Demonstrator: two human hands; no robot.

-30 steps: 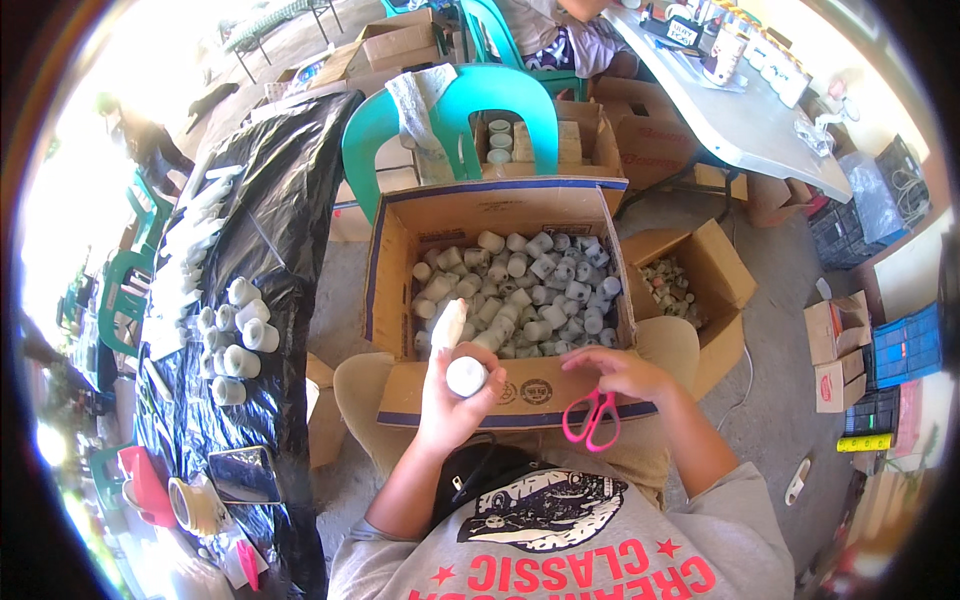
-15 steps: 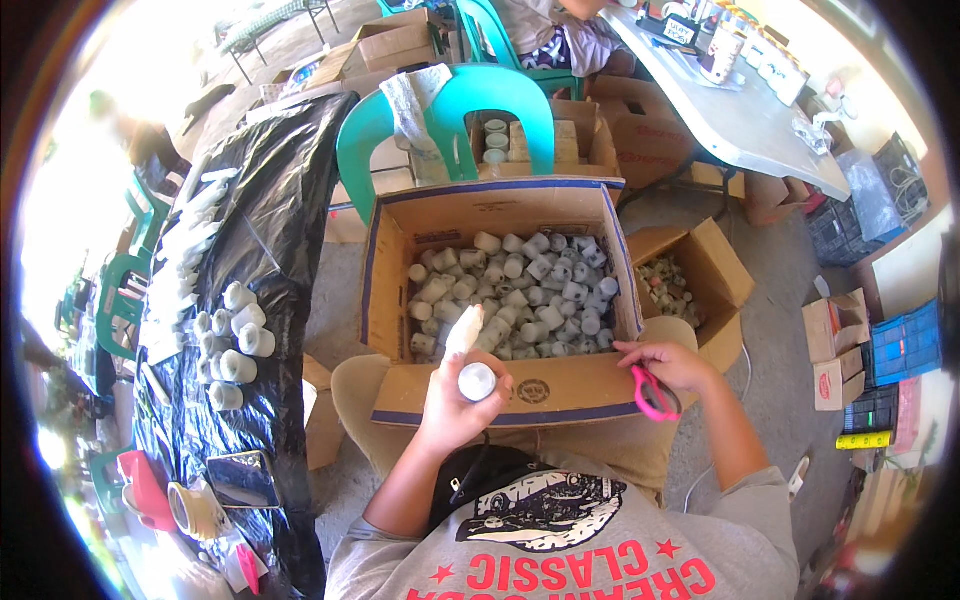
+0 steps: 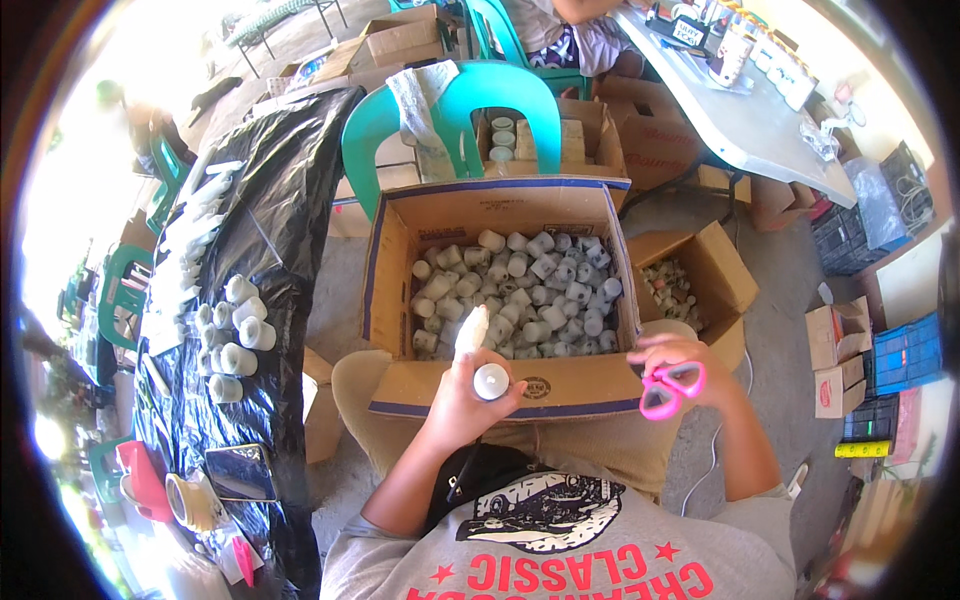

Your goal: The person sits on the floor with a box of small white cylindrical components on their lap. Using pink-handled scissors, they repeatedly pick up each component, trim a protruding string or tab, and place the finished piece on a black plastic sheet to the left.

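My left hand (image 3: 462, 408) is closed around a small whitish cylinder (image 3: 491, 381), its round end facing up. White wrapping (image 3: 472, 330) covers what looks like the raised forefinger of that hand. Off to the right, my right hand (image 3: 680, 357) grips scissors with pink handles (image 3: 672, 390); the two finger loops hang below the palm and the blades are hidden. In front of both hands, a large cardboard box (image 3: 500, 385) rests by my knees, filled with many similar whitish-grey cylinders (image 3: 535, 290).
A smaller open carton (image 3: 715, 270) with small scraps stands right of the box. At left, a black plastic-covered table (image 3: 285, 230) carries more white cylinders (image 3: 238, 360), a phone (image 3: 241, 474) and tape rolls (image 3: 190, 500). Beyond the box stands a green chair (image 3: 455, 110); a person (image 3: 575, 40) sits farther back.
My right hand has lifted and turned the scissors, so both pink loops now show. The left hand has shifted slightly right, still holding the cylinder.
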